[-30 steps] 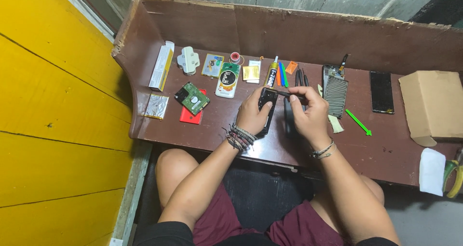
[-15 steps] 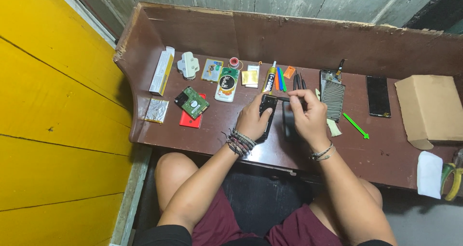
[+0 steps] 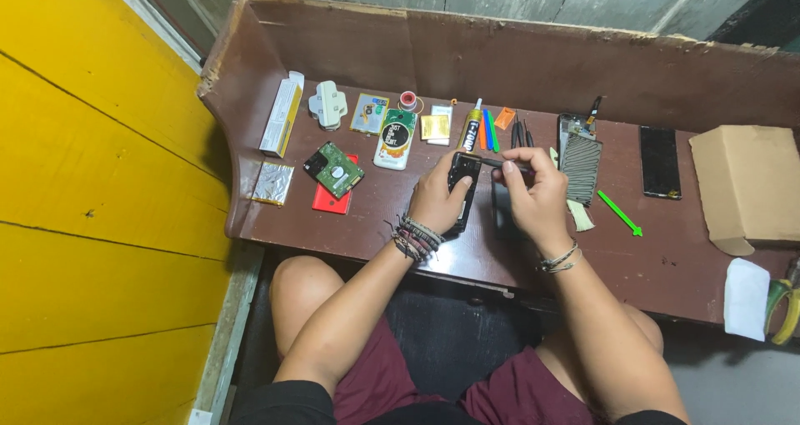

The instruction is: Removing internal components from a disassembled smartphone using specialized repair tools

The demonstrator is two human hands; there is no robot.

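My left hand (image 3: 436, 200) grips a black phone (image 3: 463, 181) held upright over the brown table (image 3: 375, 217), with beaded bracelets on that wrist. My right hand (image 3: 533, 196) pinches a thin dark tool (image 3: 500, 164) whose tip touches the phone's top edge. Just under my right hand lies a dark flat panel (image 3: 502, 217), partly hidden. Both forearms reach up from my lap.
A small circuit board (image 3: 335, 169) rests on a red piece (image 3: 331, 200). A white box (image 3: 282, 125), a silver foil pack (image 3: 273, 182), a glue tube (image 3: 472, 130), small tools (image 3: 518, 131), a grey ribbed part (image 3: 580, 168), a green stick (image 3: 619, 212), a black phone panel (image 3: 660, 162) and a cardboard box (image 3: 744, 185) lie around.
The camera view has shifted slightly. Both hands stay on the phone and tool in nearly the same place.
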